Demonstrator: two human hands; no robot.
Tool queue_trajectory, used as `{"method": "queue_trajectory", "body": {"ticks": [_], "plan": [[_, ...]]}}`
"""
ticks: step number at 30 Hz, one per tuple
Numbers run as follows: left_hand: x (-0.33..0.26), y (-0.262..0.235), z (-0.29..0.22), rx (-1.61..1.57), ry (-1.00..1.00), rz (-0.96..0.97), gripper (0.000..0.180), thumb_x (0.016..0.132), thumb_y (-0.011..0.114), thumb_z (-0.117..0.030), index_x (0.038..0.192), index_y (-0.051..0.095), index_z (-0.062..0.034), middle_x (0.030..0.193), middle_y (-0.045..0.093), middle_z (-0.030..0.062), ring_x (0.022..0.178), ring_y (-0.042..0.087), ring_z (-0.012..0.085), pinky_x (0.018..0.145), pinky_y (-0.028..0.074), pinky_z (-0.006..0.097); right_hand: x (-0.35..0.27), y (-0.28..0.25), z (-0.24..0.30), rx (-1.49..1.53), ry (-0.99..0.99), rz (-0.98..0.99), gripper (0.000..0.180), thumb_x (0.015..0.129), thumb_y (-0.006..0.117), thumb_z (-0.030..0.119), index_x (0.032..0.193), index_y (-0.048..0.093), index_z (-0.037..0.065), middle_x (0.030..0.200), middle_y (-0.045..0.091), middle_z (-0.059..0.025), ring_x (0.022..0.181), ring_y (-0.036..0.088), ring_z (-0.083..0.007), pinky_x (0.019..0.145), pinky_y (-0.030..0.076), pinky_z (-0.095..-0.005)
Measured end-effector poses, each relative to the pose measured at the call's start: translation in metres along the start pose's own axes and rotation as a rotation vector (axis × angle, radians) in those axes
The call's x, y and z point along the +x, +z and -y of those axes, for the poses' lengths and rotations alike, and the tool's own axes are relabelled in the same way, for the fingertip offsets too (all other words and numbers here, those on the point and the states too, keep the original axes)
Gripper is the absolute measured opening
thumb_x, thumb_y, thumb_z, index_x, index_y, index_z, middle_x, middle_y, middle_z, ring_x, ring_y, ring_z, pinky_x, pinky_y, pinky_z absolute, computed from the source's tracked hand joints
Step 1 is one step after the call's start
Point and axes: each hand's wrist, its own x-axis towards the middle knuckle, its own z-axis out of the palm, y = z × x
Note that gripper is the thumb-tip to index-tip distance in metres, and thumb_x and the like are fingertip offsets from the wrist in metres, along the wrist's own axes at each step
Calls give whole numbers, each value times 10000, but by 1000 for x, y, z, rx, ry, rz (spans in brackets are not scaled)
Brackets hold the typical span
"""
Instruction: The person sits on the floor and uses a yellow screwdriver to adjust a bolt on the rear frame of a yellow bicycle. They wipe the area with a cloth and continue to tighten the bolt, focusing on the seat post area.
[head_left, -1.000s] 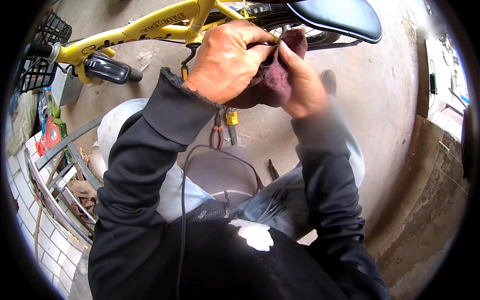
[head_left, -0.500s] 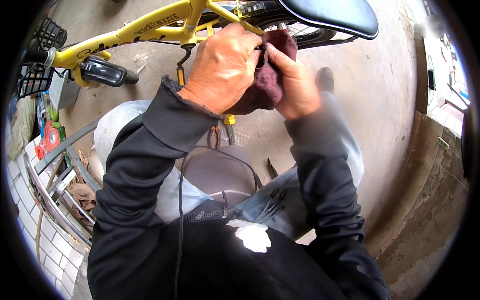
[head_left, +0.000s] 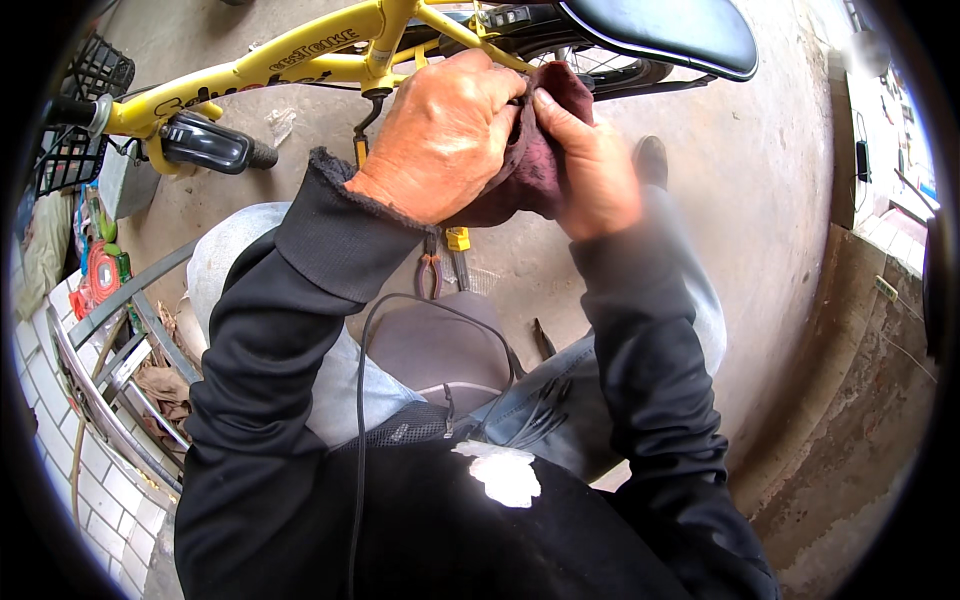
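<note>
Between my two hands is a dark maroon cloth (head_left: 533,170), bunched up and partly folded over. My left hand (head_left: 440,135) is closed on the cloth's left side, its fingertips hidden behind the folds. On the other side my right hand (head_left: 598,175) grips it, the thumb pressed along its upper edge. Whatever the cloth may wrap cannot be made out. Just beyond my hands lies a yellow bicycle frame (head_left: 340,55) with a black saddle (head_left: 665,35) at the upper right. Part of a spoked wheel (head_left: 600,65) shows behind the cloth.
Pliers (head_left: 430,275) and a yellow-handled tool (head_left: 459,250) lie on the floor between my knees. A black cable (head_left: 362,420) runs down my front. At left are a bare wheel rim (head_left: 100,400) and a black basket (head_left: 85,110); a low wall (head_left: 850,400) curves along the right.
My left hand and sleeve have shifted slightly left, and the cloth has turned a little in my fingers. More of the pliers and the yellow-handled tool shows below.
</note>
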Motion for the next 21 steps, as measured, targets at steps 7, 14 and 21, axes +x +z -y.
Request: {"method": "queue_trajectory", "body": {"ticks": [7, 14, 21], "plan": [[1, 7, 7, -342, -257, -42, 161, 834, 630, -78, 952, 669, 24, 780, 658, 132, 695, 640, 233, 663, 513, 315, 5, -9, -4, 93, -9, -59, 319, 910, 606, 143, 1179, 522, -6, 1067, 618, -108, 953, 629, -196, 853, 528, -347], [8, -8, -3, -787, -711, 103, 193, 909, 621, -139, 1035, 663, 1, 801, 641, -2, 638, 569, 52, 599, 473, 179, 1, -4, 4, 38, -104, -20, 293, 888, 639, 119, 1148, 564, 7, 1053, 629, -83, 930, 630, -179, 844, 520, -315], [8, -8, -1, -767, -747, 148, 208, 919, 616, -169, 1039, 652, -3, 782, 633, 1, 635, 580, 58, 586, 469, 180, 0, -2, 0, 44, -118, -69, 291, 880, 639, 92, 1155, 580, 15, 1036, 638, -59, 921, 622, -151, 832, 504, -283]]}}
